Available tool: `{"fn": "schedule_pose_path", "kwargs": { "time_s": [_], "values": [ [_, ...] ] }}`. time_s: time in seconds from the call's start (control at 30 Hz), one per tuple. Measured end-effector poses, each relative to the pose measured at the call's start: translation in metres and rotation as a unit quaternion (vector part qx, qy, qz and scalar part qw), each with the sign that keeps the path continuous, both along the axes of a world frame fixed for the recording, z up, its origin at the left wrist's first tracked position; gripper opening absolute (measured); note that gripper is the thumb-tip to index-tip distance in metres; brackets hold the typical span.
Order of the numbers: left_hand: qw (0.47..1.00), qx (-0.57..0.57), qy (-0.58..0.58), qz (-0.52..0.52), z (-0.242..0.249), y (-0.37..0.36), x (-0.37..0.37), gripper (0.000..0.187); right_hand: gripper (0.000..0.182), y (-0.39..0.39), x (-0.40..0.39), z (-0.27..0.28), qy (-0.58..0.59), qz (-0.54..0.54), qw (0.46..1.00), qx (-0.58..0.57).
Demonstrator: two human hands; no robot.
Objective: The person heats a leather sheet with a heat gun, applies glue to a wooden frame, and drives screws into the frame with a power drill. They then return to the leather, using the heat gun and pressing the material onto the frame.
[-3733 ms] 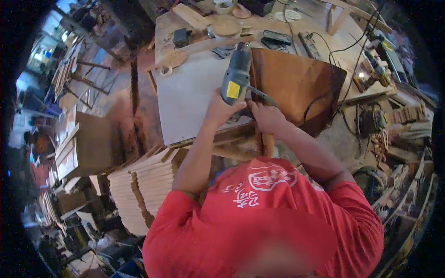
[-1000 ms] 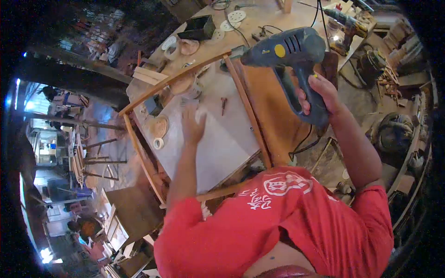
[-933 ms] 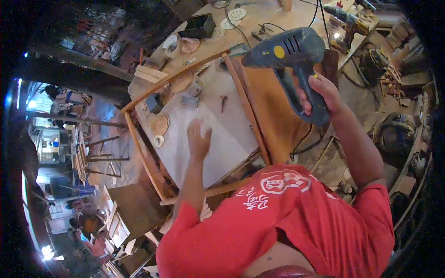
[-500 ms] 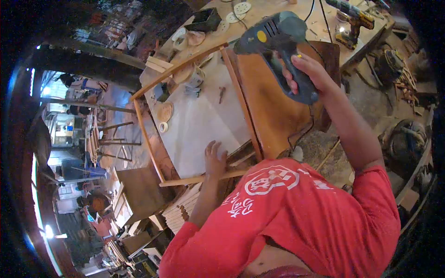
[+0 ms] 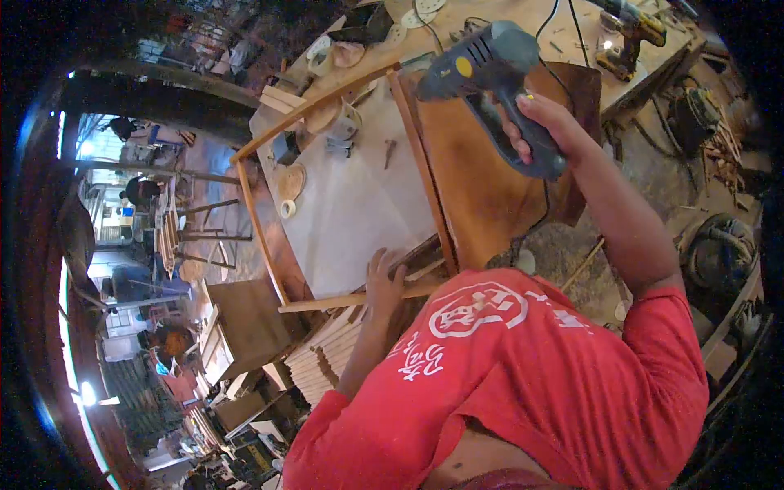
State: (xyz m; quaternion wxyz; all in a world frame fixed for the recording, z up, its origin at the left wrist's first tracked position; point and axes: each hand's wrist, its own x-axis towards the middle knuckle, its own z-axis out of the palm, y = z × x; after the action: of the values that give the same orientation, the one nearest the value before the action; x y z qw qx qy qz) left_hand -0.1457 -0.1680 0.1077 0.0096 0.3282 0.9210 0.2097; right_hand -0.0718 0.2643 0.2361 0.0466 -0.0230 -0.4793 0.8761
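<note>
My right hand point(image 5: 535, 131) is wrapped round the handle of a dark electric power tool point(image 5: 482, 61) with a yellow round mark. The tool is held above a brown wooden panel point(image 5: 469, 155), its front end pointing left near the frame's corner. A thin wooden frame point(image 5: 425, 167) lies around a pale surface point(image 5: 359, 212). At the frame's lower edge rests my left hand point(image 5: 384, 282), fingers apart, holding nothing. The tool's cord hangs down from the bottom of its handle.
A drill point(image 5: 629, 41) stands at the table's top right. Inside the frame's outline are a tape roll point(image 5: 287, 208) and a cup point(image 5: 345, 122). A black tray point(image 5: 363, 24) is at the top. Stacked wood strips point(image 5: 314, 367) and a wooden box point(image 5: 249, 322) are lower left.
The view has shifted slightly, so the frame's lower edge and my left hand appear a little higher or further right. Both hands keep nearly the same pose.
</note>
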Motion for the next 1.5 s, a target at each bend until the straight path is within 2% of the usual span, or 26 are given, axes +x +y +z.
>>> {"fn": "schedule_pose_path", "kwargs": {
  "time_s": [0.23,0.33,0.4,0.53,0.63,0.7,0.93,1.1,1.2,1.33,1.4,1.43,1.5],
  "values": [
    [0.998,0.028,-0.036,-0.029,-0.003,0.026,-0.007,0.037,0.035,-0.012,0.039,0.007,-0.045,0.017,0.999,0.002],
    [0.997,-0.01,-0.04,-0.059,0.006,0.058,-0.003,0.042,0.037,-0.009,0.041,0.005,-0.039,0.019,0.999,0.013],
    [0.991,0.036,-0.051,-0.115,0.01,0.084,0.0,0.049,0.039,-0.007,0.038,0.008,-0.014,0.012,1.0,0.008],
    [0.986,0.047,-0.027,-0.158,0.016,0.14,0.009,0.056,0.042,-0.008,0.032,0.022,-0.007,-0.008,1.0,0.015],
    [0.985,0.008,0.029,-0.168,0.007,0.163,0.019,0.067,0.046,-0.003,0.035,0.025,-0.034,-0.022,0.999,0.023],
    [0.984,-0.099,0.039,-0.146,0.014,0.171,0.026,0.072,0.05,-0.002,0.045,0.037,-0.029,0.034,0.999,0.019],
    [0.982,-0.094,0.04,-0.157,-0.007,0.171,0.023,0.073,0.052,-0.018,0.06,0.057,-0.05,-0.01,0.994,0.1],
    [0.973,-0.134,0.054,-0.178,-0.008,0.168,0.02,0.072,0.056,-0.021,0.047,0.061,-0.059,0.012,0.99,0.127],
    [0.974,-0.139,0.072,-0.165,-0.017,0.174,0.022,0.073,0.055,-0.012,0.038,0.056,-0.076,0.028,0.987,0.14],
    [0.979,-0.172,0.051,-0.098,-0.021,0.198,0.033,0.072,0.054,0.011,0.016,0.057,-0.065,0.065,0.984,0.152],
    [0.974,-0.225,-0.001,-0.039,-0.015,0.216,0.034,0.074,0.054,0.032,0.007,0.057,-0.087,0.085,0.978,0.167],
    [0.974,-0.226,-0.006,-0.018,-0.012,0.226,0.036,0.074,0.054,0.043,0.002,0.057,-0.083,0.105,0.977,0.169],
    [0.979,-0.177,-0.047,0.085,-0.008,0.247,0.043,0.076,0.053,0.065,-0.004,0.052,-0.074,0.179,0.97,0.151]
  ]
}}
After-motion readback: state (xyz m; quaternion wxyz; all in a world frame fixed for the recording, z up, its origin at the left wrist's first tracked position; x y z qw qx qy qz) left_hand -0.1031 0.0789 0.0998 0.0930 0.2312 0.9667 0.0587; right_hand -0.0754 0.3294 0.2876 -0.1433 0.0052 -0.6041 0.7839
